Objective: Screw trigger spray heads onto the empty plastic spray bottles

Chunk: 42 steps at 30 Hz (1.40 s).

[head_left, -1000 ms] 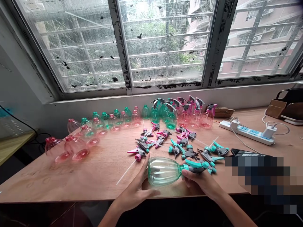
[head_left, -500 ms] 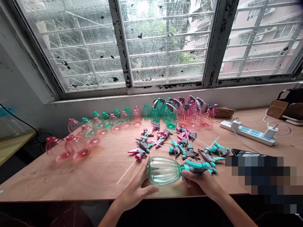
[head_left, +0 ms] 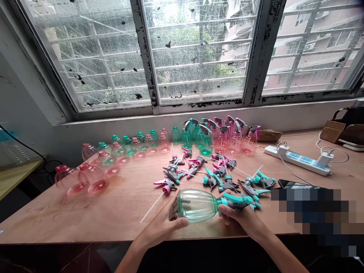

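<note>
A clear green spray bottle (head_left: 197,206) lies sideways in the air above the table's front edge, its base toward the left. My left hand (head_left: 163,223) is curled around the base end, thumb below and fingers behind. At the neck, my right hand (head_left: 237,216) is closed on the teal collar of the grey-and-teal trigger sprayer (head_left: 237,200), which sits at the bottle's mouth. Whether it is fully screwed on I cannot tell. Just beyond my hands lie several loose trigger heads, some pink (head_left: 166,185), some teal (head_left: 227,184), with thin white tubes.
Open pink bottles (head_left: 93,178) and green bottles (head_left: 153,134) stand at the left and back of the wooden table (head_left: 113,212). Several bottles with sprayers (head_left: 205,140) stand near the window. A white power strip (head_left: 298,159) and a dark phone (head_left: 295,184) lie at the right.
My left hand has shifted slightly left and its fingers have turned a little around the bottle's base. My right hand and the sprayer have stayed nearly in place.
</note>
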Available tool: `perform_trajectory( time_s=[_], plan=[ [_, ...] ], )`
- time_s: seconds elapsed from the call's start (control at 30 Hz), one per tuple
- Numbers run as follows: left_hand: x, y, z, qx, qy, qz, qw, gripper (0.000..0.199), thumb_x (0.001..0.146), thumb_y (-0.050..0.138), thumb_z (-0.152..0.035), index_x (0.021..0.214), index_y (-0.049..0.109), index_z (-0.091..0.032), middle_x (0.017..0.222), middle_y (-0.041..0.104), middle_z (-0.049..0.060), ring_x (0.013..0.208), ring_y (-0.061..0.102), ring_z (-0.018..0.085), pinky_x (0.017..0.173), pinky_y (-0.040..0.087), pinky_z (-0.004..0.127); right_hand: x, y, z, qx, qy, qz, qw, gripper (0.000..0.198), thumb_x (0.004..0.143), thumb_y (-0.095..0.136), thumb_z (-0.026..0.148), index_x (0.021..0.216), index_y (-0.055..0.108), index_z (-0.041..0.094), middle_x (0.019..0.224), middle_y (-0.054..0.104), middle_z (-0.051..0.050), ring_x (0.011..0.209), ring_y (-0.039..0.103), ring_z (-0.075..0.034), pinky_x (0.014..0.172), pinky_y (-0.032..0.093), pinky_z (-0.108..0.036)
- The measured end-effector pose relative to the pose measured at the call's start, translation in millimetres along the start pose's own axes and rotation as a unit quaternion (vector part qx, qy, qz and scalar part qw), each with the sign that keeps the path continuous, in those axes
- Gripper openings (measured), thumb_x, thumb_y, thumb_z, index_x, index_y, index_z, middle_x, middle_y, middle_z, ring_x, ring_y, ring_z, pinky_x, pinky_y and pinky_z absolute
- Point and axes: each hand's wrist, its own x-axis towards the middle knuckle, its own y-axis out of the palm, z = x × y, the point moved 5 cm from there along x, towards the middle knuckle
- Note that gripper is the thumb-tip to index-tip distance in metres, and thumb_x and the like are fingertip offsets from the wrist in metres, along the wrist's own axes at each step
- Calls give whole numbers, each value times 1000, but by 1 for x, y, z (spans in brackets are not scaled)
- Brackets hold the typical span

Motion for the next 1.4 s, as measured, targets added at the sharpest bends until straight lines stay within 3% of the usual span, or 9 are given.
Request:
perform_trajectory(
  time_s=[0.13,0.33,0.47,0.63,0.87,1.0,1.13,1.3,1.4],
  plan=[
    [-1,3,-11,-12,2,39,999,79,82,80,-44,151,47,-27,156,49,12,151,29,39,120,34,56,0,-1,0,-18,1,-9,1000,38,83,76,52,67,60,21,62,59,2,53,53,-15,55,44,-30],
    [-3,7,-4,-46,21,64,997,103,84,80,-24,160,13,-39,161,38,10,141,48,33,116,39,54,0,-2,-1,7,-9,-37,999,35,82,78,50,76,61,20,63,62,2,50,53,-13,54,43,-28],
    [-3,6,-6,-52,20,52,997,106,79,84,-38,161,17,-36,162,37,11,147,38,37,120,33,56,0,0,-1,10,-12,-9,1000,35,84,77,48,69,60,20,62,60,3,51,53,-13,54,42,-28],
    [-4,6,-12,-16,4,47,999,82,87,76,-42,157,35,-28,158,46,11,153,26,37,123,29,54,0,-2,-5,12,-1,-19,1000,37,84,77,48,68,60,20,66,62,1,52,53,-13,55,43,-28],
    [-2,5,1,-61,32,66,995,103,87,78,-23,160,8,-40,165,32,7,147,40,32,120,35,50,1,-2,-6,16,-5,-12,1000,33,85,77,47,78,60,19,66,62,2,51,53,-12,55,42,-28],
    [-4,4,-3,-64,26,60,996,97,85,80,-32,160,19,-39,170,20,5,152,31,34,122,33,49,0,1,-2,25,1,10,1000,28,86,77,42,80,59,21,63,61,4,53,52,-12,54,40,-26],
    [-5,5,-6,-40,3,61,997,80,89,76,-34,157,33,-30,163,37,9,155,22,34,123,31,49,0,1,-3,22,0,16,1000,27,86,77,42,81,60,21,63,62,3,53,53,-13,55,41,-27],
    [-4,5,-1,-51,37,77,995,97,90,74,-24,161,10,-39,167,30,7,151,33,32,123,30,52,0,-1,-6,19,-3,-18,1000,30,85,77,45,82,60,21,65,65,2,52,54,-13,54,41,-27],
    [-6,4,-1,-44,39,69,996,101,88,76,-30,161,7,-38,167,26,9,150,33,34,121,32,53,0,1,-5,16,-3,-14,1000,28,84,77,44,86,59,22,63,64,3,53,54,-13,54,41,-27]
  ],
)
